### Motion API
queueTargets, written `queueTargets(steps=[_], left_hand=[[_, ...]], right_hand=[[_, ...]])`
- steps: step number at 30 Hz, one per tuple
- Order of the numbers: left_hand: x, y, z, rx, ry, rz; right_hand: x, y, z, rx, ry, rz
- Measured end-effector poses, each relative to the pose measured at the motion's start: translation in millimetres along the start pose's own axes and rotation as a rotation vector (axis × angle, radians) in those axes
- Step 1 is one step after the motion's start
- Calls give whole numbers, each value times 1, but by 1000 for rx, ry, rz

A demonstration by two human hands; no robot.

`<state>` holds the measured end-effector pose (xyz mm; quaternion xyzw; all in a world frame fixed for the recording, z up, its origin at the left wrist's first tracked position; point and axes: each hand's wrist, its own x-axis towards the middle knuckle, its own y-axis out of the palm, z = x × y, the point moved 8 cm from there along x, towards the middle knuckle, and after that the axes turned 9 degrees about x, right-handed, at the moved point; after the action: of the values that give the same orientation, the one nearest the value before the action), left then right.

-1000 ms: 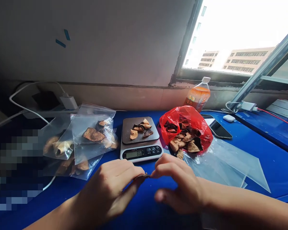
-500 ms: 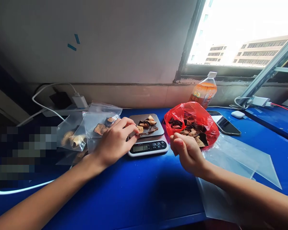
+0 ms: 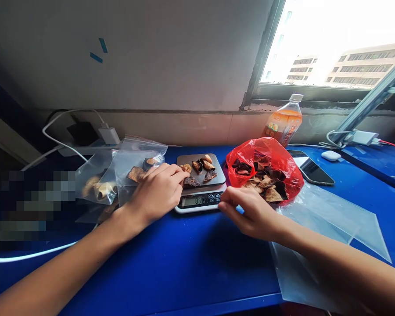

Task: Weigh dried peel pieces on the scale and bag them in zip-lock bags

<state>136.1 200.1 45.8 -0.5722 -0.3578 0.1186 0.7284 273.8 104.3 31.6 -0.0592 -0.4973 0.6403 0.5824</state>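
Note:
A small digital scale carries several dried brown slices on its metal platform, and its display seems to read 8.6. My left hand rests at the platform's left edge, fingers loosely bent beside a slice, with none seen gripped. Over the scale's front right corner, my right hand is closed, thumb and fingers drawn together; whatever they may hold is hidden. Just behind that hand stands an open red plastic bag full of similar dried slices.
Clear zip bags with dried pieces lie left of the scale. Flat clear bags spread at the right on the blue table. A drink bottle, a phone, a white earphone case and chargers stand toward the wall.
My left fingers have drawn back slightly from a dark slice, which now lies on the platform. My right hand has moved left from the red bag to the scale's corner. The view shifts slightly.

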Motion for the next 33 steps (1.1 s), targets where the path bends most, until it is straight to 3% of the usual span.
queueTargets(steps=[7, 13, 17, 23, 28, 33], left_hand=[[25, 1, 15, -7, -56, -10], [32, 9, 35, -101, -126, -20], [12, -15, 43, -195, -175, -106], [-20, -62, 12, -373, 56, -269], [-26, -60, 3, -343, 66, -338], [-30, -52, 1, -283, 43, -328]], right_hand=[[30, 34, 8, -532, 116, 243], [51, 37, 11, -534, 197, 268], [43, 10, 10, -469, 142, 137], [15, -36, 19, -273, -146, -213], [9, -34, 17, -242, -203, -239], [10, -31, 14, -253, -212, -254]])
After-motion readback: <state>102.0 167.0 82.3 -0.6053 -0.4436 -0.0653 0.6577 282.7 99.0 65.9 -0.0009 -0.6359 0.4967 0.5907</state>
